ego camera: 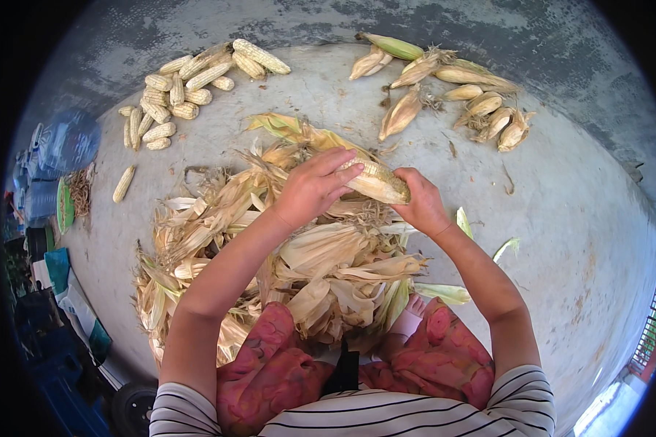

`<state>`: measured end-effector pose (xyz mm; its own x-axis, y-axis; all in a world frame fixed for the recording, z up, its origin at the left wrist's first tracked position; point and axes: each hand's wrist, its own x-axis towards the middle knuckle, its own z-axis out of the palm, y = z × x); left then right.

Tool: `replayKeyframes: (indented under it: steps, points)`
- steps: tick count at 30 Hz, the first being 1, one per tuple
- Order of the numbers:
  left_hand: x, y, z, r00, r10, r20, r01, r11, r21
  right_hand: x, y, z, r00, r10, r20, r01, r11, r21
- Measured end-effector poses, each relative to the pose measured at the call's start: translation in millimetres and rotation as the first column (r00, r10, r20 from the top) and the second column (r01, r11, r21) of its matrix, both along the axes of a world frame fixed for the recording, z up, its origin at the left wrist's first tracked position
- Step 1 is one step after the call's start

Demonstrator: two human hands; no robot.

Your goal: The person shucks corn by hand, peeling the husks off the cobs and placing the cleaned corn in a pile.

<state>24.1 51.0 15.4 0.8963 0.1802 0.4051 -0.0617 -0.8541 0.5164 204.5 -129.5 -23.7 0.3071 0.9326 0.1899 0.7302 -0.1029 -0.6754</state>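
An ear of corn (376,180), partly covered by pale husk with rows of kernels showing on top, is held between both hands above a heap of dry husks (322,251). My left hand (323,179) lies over its left end, fingers across the kernels. My right hand (420,199) grips its right end, thumb at the tip. Husked ears (176,90) lie in a loose pile on the concrete floor at the upper left, with a single ear (124,184) below them. Ears still in husk (402,112) are scattered at the upper right.
Large clear plastic water bottles (68,139), a green basin (64,205) and a dark wheel (135,409) stand along the left side. Loose green husk pieces (443,293) lie on the floor right of the heap. A barred metal gate (651,308) is at the far right.
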Motion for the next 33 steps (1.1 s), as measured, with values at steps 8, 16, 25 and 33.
replayKeyframes:
  steps: [8,16,25,33]
  points:
    - [-5.6,-6.7,3.8,0.998,0.001,0.062,-0.004,0.999,0.051,-4.0,-4.3,5.1,1.000,-0.019,-0.005,0.018,0.999,-0.044]
    - [1.7,-5.7,-10.0,0.988,0.146,-0.044,-0.152,0.930,-0.334,-5.4,-11.4,1.6,1.000,-0.001,-0.007,0.000,0.997,-0.079]
    - [14.3,62.3,-30.8,0.807,0.399,-0.436,-0.420,-0.131,-0.898,13.6,-32.7,-21.7,0.993,-0.119,-0.007,0.111,0.943,-0.312]
    - [4.6,-3.8,-58.4,0.932,0.123,-0.341,-0.235,0.922,-0.308,44.1,-55.8,-34.1,0.868,-0.491,-0.073,0.473,0.863,-0.177]
